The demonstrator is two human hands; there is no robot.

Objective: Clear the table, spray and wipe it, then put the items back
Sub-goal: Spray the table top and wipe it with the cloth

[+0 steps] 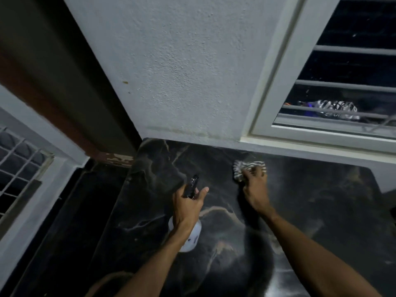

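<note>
A dark marble-patterned table [310, 211] fills the lower half of the head view, its far edge against the wall. My left hand [187, 207] grips a spray bottle [192, 237] with a white body and a black nozzle head that points toward the wall. My right hand [255, 187] presses a striped grey-and-white cloth [244, 168] flat on the tabletop near the far edge, below the window sill. Only the far part of the cloth shows past my fingers. No other items lie on the visible tabletop.
A textured white wall [192, 71] rises behind the table. A white-framed window [342, 86] with horizontal bars sits at the upper right. A brown door frame [64, 99] and a white metal grille [19, 168] stand to the left, beyond the table's left edge.
</note>
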